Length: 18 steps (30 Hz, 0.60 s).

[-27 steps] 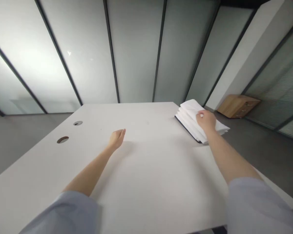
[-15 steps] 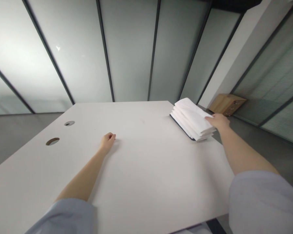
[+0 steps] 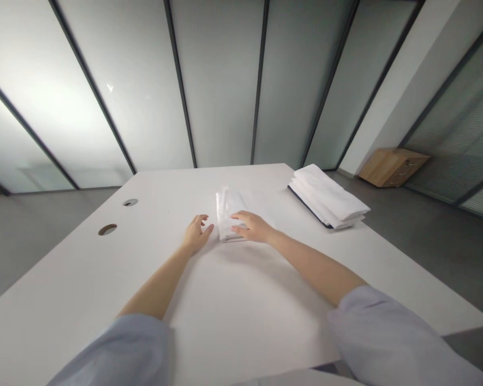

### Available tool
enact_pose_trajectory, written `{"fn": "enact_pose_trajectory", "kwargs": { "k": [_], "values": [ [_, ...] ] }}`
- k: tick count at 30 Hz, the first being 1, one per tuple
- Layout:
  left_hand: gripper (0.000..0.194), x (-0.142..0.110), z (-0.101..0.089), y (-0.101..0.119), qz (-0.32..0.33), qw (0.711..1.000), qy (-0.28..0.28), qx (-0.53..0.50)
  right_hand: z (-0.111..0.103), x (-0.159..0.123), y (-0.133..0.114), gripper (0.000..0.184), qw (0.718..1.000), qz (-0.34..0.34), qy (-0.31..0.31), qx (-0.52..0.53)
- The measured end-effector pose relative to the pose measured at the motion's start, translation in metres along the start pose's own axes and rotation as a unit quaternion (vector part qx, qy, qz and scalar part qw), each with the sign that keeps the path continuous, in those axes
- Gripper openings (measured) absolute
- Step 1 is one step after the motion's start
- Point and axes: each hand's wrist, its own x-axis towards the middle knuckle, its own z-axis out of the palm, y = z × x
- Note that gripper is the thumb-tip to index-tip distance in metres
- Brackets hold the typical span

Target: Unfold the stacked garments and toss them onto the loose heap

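A folded white sheet, thin and partly see-through [image 3: 225,206], lies on the white table [image 3: 241,300] in front of me; I cannot make out its material. Over its near right part is my right hand [image 3: 255,227], thumb and fingers apart, pointing left. Whether it touches the sheet I cannot tell. Just left of the sheet, my left hand [image 3: 197,234] has its fingers spread and holds nothing. To the right, a stack of similar folded white sheets [image 3: 328,193] rests on a dark flat base [image 3: 306,206], near the table's right edge.
Two round holes, one with a grey cover [image 3: 130,202] and one uncovered [image 3: 107,229], are in the table's left side. Beyond the far edge stands a frosted glass wall [image 3: 221,86]. A wooden cabinet [image 3: 392,167] is on the floor at right.
My right hand has moved left from the stack to the middle of the table, where a folded white sheet now lies. The left hand has opened from a closed shape. The view has shifted slightly.
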Motion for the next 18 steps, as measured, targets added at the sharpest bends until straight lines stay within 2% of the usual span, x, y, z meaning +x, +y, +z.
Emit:
{"fn": "enact_pose_trajectory", "kwargs": {
  "k": [3, 6, 8, 11, 14, 16, 18],
  "values": [
    [0.044, -0.003, 0.000, 0.000, 0.054, 0.998, -0.019, 0.028, 0.027, 0.002, -0.002, 0.037, 1.000, -0.001, 0.007, -0.007],
    [0.047, -0.006, 0.001, 0.001, 0.099, 0.989, -0.076, 0.075, 0.036, -0.004, 0.013, 0.041, 0.998, 0.053, -0.008, -0.045],
    [0.054, -0.008, 0.003, 0.002, 0.106, 0.985, -0.094, 0.095, 0.039, -0.008, 0.021, 0.046, 0.995, 0.082, -0.027, -0.047],
    [0.067, -0.008, 0.006, 0.003, 0.089, 0.988, -0.088, 0.091, 0.041, -0.012, 0.024, 0.055, 0.994, 0.095, -0.044, -0.037],
    [0.078, -0.006, 0.007, 0.003, 0.034, 0.993, -0.074, 0.081, 0.042, -0.014, 0.019, 0.062, 0.994, 0.085, -0.060, -0.043],
    [0.084, -0.004, 0.006, 0.002, -0.016, 0.995, -0.043, 0.089, 0.044, -0.015, 0.015, 0.065, 0.994, 0.066, -0.075, -0.040],
    [0.081, -0.003, 0.004, 0.001, -0.035, 0.994, -0.012, 0.098, 0.045, -0.016, 0.010, 0.069, 0.994, 0.047, -0.089, -0.031]
  ]
}}
